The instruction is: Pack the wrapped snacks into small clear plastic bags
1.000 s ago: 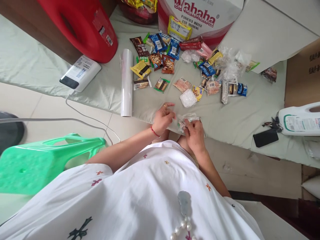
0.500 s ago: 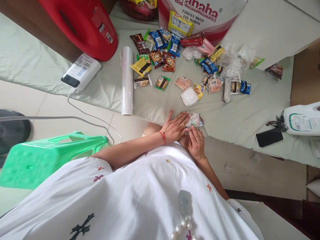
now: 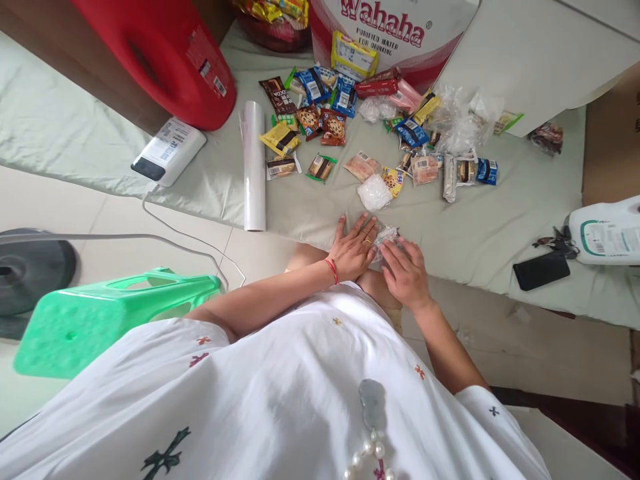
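A small packet in crinkled clear plastic (image 3: 386, 235) lies at the near edge of the cloth-covered surface, partly hidden by my fingers. My left hand (image 3: 353, 250), with a red string on the wrist and a ring, lies flat with fingers spread, its fingertips along the packet's left side. Over the packet's right side, my right hand (image 3: 407, 273) has its fingers stretched out and touching the plastic. Just beyond them sit a white plastic-wrapped bundle (image 3: 375, 193) and a yellow cookie packet (image 3: 393, 181).
Several wrapped snacks (image 3: 320, 120) are scattered farther back, before a Wahaha carton (image 3: 395, 33). To the left are a roll of clear film (image 3: 255, 167), a white device (image 3: 170, 150), a red jug (image 3: 200, 73) and a green stool (image 3: 75, 333). A phone (image 3: 541, 270) lies right.
My right hand has shifted right and up, now reaching over the packet, which is more covered. My left hand stays nearly in place with fingers more spread.
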Demonstrator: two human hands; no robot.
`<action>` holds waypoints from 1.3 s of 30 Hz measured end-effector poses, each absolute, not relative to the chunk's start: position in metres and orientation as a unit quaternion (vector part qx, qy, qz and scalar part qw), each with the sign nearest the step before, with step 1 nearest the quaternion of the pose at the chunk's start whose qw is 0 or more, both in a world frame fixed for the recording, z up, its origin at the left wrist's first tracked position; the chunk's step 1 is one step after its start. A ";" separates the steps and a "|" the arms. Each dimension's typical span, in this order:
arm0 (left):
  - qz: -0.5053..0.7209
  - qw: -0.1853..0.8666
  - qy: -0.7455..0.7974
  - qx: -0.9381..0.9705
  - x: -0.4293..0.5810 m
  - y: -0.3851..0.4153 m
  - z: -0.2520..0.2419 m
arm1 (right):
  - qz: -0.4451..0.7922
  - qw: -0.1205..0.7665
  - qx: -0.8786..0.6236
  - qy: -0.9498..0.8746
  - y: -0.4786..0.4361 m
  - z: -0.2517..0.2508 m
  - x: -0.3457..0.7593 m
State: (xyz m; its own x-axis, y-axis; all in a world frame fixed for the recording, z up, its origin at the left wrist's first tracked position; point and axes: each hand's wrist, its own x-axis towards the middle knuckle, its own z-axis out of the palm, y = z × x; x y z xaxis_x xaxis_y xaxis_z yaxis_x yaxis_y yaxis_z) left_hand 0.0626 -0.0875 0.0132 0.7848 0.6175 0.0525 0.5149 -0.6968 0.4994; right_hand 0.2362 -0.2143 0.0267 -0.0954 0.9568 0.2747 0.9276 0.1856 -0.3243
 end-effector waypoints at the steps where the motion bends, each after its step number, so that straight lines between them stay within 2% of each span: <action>1: 0.103 0.240 0.307 0.915 0.062 -0.086 0.013 | 0.051 0.190 -0.626 -0.755 -0.207 0.026 0.238; 4: 0.090 0.269 0.287 0.915 0.056 -0.078 0.014 | 0.069 0.159 -0.616 -0.769 -0.191 0.020 0.240; 11: 0.062 0.400 0.134 0.905 0.029 -0.051 0.024 | 0.071 0.219 -0.619 -0.751 -0.180 0.021 0.244; 20: 0.141 0.460 0.215 0.850 0.048 -0.054 0.027 | 0.163 0.332 -0.602 -0.708 -0.180 0.048 0.242; 28: 0.170 0.545 0.284 0.770 0.053 -0.053 0.057 | 0.194 0.368 -0.626 -0.659 -0.175 0.055 0.233; 31: 0.173 0.543 0.321 0.757 0.055 -0.051 0.063 | 0.227 0.420 -0.664 -0.575 -0.173 0.054 0.230; 36: 0.202 0.579 0.389 0.688 0.066 -0.050 0.062 | 0.346 0.559 -0.668 -0.347 -0.163 0.044 0.215; 39: 0.202 0.503 0.421 0.728 0.071 -0.051 0.062 | 0.370 0.620 -0.644 -0.251 -0.157 0.037 0.201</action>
